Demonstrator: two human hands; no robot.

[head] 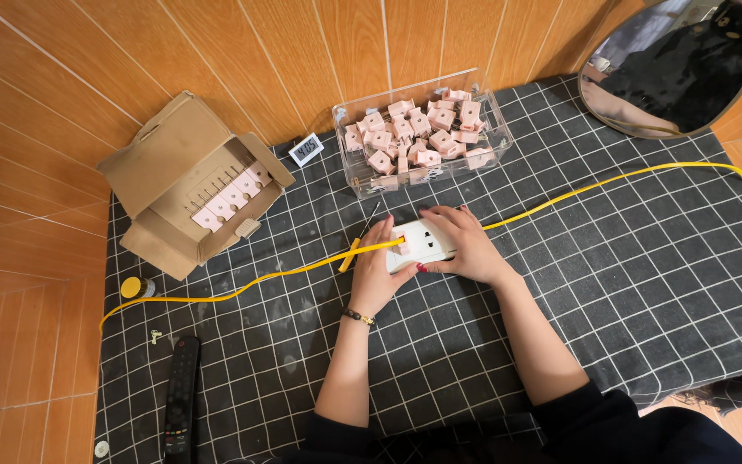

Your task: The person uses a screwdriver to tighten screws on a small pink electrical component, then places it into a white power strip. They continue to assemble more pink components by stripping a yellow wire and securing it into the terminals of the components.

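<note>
Head view: a white socket plate (425,243) is held flat on the tabletop (646,283), long axis left-right, faceplate up, fingers of left hand (377,268) and right hand (467,245) clamped on its ends.

Sleeves: dark, pushed up above both elbows
Left wrist: dark beaded bracelet (357,317) with gold pieces
Nails: red polish

A socket plate (423,243) lies mid-table between both hands. A bin (422,133) sits just beyond it. A cardboard box (191,185) lies far left, a remote (181,397) near left.
</note>
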